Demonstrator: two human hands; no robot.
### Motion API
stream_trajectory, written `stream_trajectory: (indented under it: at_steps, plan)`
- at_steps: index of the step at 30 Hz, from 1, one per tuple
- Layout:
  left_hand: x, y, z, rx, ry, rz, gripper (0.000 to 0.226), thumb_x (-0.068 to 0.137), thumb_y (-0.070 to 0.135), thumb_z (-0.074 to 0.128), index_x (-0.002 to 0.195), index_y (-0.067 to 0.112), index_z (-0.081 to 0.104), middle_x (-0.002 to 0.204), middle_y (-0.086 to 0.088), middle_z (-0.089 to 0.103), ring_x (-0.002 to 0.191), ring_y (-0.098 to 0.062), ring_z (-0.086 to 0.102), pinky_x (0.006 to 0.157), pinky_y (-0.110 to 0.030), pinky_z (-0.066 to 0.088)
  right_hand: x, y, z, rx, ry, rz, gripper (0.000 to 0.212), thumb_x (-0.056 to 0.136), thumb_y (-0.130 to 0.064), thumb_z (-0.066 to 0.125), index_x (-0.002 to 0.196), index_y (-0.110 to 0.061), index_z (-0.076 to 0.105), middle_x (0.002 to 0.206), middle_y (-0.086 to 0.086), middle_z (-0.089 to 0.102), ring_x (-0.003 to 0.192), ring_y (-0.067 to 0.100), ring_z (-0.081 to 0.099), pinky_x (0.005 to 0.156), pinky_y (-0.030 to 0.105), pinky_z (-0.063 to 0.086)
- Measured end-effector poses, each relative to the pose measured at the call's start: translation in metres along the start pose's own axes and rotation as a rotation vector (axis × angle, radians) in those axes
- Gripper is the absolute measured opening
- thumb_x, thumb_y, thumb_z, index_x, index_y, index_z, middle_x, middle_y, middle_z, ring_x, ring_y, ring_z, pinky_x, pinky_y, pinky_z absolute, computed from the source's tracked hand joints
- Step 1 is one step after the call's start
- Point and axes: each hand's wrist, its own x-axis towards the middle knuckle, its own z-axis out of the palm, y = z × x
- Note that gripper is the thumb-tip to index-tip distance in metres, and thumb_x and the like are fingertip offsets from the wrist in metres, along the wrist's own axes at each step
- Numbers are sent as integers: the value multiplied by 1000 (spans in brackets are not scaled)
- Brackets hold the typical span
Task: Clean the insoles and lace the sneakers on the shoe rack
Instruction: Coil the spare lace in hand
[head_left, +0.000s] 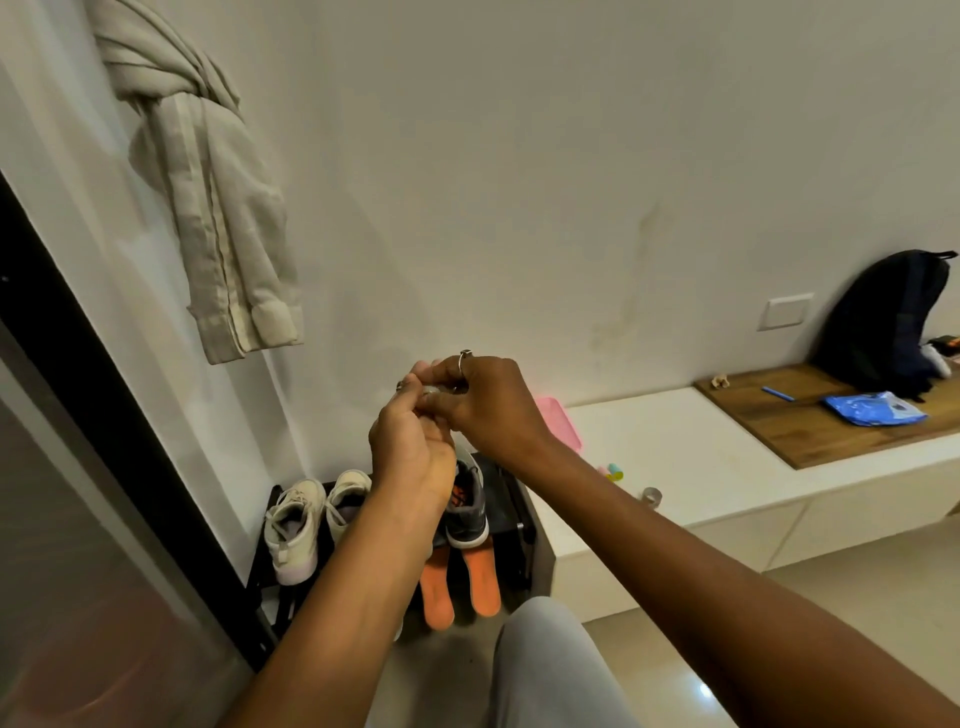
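Two hands meet in mid-air in front of the pale wall, above the shoe rack (511, 512). The left hand (410, 452) has its fingers curled upward, and its fingertips pinch a small pale thing (434, 392). The right hand (483, 405) comes in from the other side, a ring on one finger, and its thumb and fingers close on the same thing, so both hands grip it together. The thing is mostly covered by the fingers, and I cannot tell what it is.

Directly below the hands a grey sneaker (467, 514) with a white sole and orange lining stands on the top shelf of the black rack, heel toward the camera; the left wrist hides part of it. No lace can be made out on it from here. Both orange insoles (483, 577) lie side by side just in front of that sneaker, lower on the rack, with their ends pointing at the camera. A pair of off-white sneakers (296, 525), laced, sits at the left end of the same shelf.

A pink tray (558, 421) leans beside the rack, behind the right wrist. Further right, a dark backpack (883, 317) and a blue packet (872, 408) rest on a wooden board (810, 431). A knotted pale cloth (208, 208) hangs at upper left.
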Motion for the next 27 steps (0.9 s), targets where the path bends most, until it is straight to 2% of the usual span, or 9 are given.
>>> stream_trajectory:
  at_steps: [2,4,6,10,13,15,19,23,27]
  plan:
    - [0,1,4,-9,-9,-10,21,105,15,47,114,7,65,120,-14,69,113,-24,67,83,-27,57,-4,-3,4,8,74,-22,18,86,-11,77,104,-9,79,94,4,77,85,10,72,81,26,58]
    - [-3,2,5,4,-23,-13,23,106,18,46,114,9,66,117,-12,70,105,-22,70,88,-31,57,-6,-6,6,-27,149,-48,12,87,-12,75,98,-10,80,93,4,76,84,10,70,77,23,56]
    - [-4,0,4,41,-24,-15,24,106,20,46,113,10,66,111,-10,73,97,-21,72,89,-33,56,-6,-7,7,-48,198,-20,8,88,-15,73,91,-11,79,91,2,74,82,11,69,74,25,56]
    - [-1,-3,-1,74,-19,-17,31,107,19,42,130,7,60,113,-12,72,108,-23,68,96,-32,51,-3,-8,6,-103,105,94,9,90,-18,73,94,-11,75,86,0,74,74,9,70,72,31,60]
    - [1,-7,-8,110,-78,-21,38,108,19,37,136,4,58,127,-16,68,116,-21,67,93,-23,52,3,-12,-4,-89,-11,195,17,86,-22,79,98,-13,72,76,-2,73,60,6,69,62,25,60]
    - [0,-10,-11,134,-120,-15,39,109,18,34,133,2,60,127,-15,68,109,-17,67,85,-18,55,9,-16,-12,-110,-92,276,21,82,-25,82,97,-13,73,74,1,74,61,11,71,60,26,60]
    - [-3,-12,-10,169,-173,-12,39,110,18,31,128,4,61,117,-9,72,91,-10,70,71,-16,55,16,-19,-16,-140,-152,367,23,80,-23,84,94,-9,71,72,9,75,65,21,74,64,34,63]
    - [-3,-13,-10,190,-192,-8,36,109,18,33,129,5,60,114,-7,73,98,-10,72,80,-19,55,16,-14,-11,-263,-124,303,19,87,-26,75,80,-8,77,63,8,72,59,17,71,64,33,62]
    - [-7,-15,-10,185,-223,3,37,110,17,29,107,10,66,89,-1,75,91,-11,70,81,-23,53,11,-10,3,-394,-90,249,14,85,-14,65,83,-3,74,78,13,71,74,29,67,68,39,58]
